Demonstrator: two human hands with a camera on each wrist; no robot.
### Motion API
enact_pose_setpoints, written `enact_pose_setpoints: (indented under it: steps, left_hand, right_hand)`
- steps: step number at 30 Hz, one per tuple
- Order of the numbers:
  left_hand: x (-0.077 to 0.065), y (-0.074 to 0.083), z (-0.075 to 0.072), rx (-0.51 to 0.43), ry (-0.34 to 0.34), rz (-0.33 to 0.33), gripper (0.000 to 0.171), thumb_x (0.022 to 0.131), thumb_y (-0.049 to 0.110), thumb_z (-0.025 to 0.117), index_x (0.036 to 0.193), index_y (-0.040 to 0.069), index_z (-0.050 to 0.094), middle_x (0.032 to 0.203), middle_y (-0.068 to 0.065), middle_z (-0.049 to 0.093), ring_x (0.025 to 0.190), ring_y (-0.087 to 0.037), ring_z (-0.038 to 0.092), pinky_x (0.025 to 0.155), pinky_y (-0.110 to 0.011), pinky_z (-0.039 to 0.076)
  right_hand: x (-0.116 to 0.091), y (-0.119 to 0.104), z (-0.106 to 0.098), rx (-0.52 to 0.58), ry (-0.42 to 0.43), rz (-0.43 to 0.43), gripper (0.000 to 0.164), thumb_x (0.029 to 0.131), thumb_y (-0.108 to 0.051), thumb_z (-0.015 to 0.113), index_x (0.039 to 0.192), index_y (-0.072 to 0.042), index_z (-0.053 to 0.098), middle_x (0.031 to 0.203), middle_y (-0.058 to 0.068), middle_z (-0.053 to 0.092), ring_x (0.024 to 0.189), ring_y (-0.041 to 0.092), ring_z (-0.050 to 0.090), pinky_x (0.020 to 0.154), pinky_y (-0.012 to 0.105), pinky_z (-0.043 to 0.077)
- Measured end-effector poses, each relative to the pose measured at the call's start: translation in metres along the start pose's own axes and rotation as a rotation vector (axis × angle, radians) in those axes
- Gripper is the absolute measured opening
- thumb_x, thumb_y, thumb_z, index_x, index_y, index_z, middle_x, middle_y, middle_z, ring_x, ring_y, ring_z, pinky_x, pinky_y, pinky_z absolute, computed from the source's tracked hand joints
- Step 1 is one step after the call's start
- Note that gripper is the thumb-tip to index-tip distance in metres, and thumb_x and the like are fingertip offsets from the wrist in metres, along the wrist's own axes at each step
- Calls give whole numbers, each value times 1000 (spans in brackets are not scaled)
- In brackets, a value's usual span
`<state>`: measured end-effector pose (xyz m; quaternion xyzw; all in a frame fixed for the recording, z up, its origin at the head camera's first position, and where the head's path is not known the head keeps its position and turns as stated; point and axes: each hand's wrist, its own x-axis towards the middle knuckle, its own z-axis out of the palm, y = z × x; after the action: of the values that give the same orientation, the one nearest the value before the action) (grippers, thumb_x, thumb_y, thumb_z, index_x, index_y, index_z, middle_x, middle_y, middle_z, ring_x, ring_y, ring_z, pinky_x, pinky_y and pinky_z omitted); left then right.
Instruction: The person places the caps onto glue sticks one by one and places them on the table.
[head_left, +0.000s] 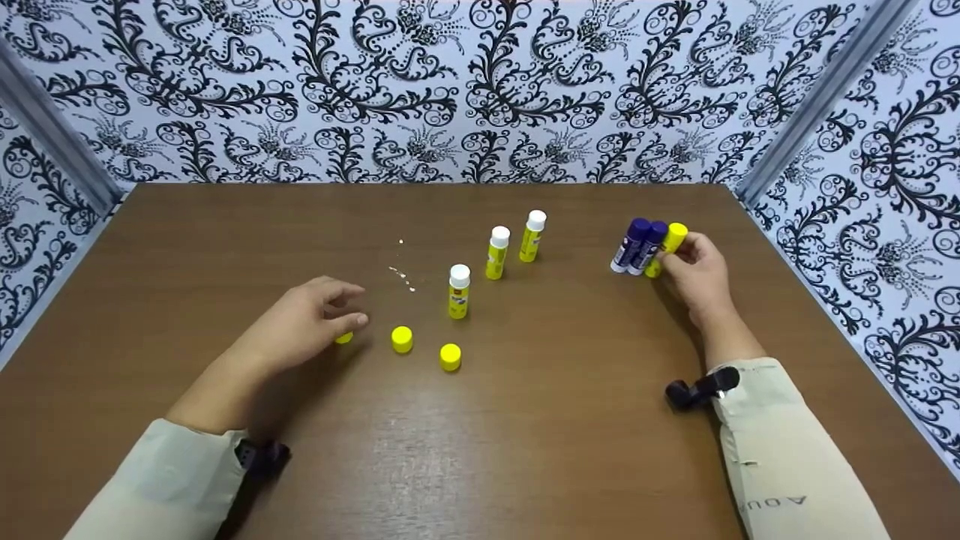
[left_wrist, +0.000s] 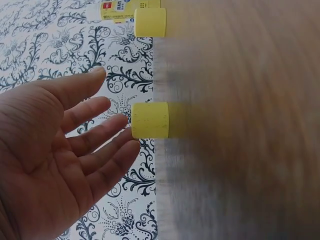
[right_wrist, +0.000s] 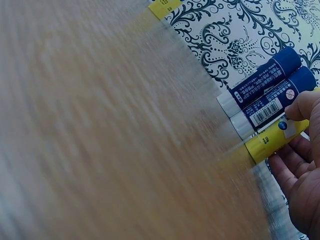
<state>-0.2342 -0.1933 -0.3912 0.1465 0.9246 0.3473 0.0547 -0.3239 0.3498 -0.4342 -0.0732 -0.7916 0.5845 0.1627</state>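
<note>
On the right, my right hand pinches a yellow-capped yellow glue stick between thumb and fingers. It stands upright beside two blue glue sticks, which are side by side; the right wrist view shows the yellow glue stick right against the blue pair. My left hand hovers at the left with fingers spread and relaxed, holding nothing. A yellow cap stands just past its fingertips, mostly hidden behind the hand in the head view. Two more yellow caps stand to the right of that hand.
Three yellow glue sticks with white caps stand in a slanting row mid-table. Small white crumbs lie to their left on the brown table. Black-and-white patterned panels wall the back and sides.
</note>
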Motion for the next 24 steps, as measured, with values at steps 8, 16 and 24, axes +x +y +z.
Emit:
enact_pose_setpoints:
  steps: [8, 16, 24]
  left_hand:
    - [-1, -2, 1, 46, -55, 9, 51, 98, 23, 73, 142, 0, 59, 137, -21, 62, 127, -40, 61, 110, -58, 50]
    - [-1, -3, 1, 99, -93, 25, 52, 93, 16, 77, 140, 1, 61, 139, -20, 62, 131, -41, 58, 116, -58, 45]
    - [-2, -3, 1, 125, -104, 37, 47, 92, 7, 77, 137, 3, 65, 134, -19, 65, 127, -40, 60, 115, -57, 47]
  right_hand:
    - [-1, -1, -1, -19, -9, 9, 24, 95, -4, 65, 117, -10, 57, 101, -8, 60, 97, 7, 58, 85, 12, 52]
    - [-1, -2, -1, -7, -18, 15, 25, 96, -4, 66, 119, -9, 57, 98, -10, 61, 95, 6, 58, 83, 12, 52]
    - [1, -2, -3, 24, -40, 38, 28, 96, -2, 64, 123, -3, 56, 97, -12, 62, 93, 4, 58, 83, 11, 52]
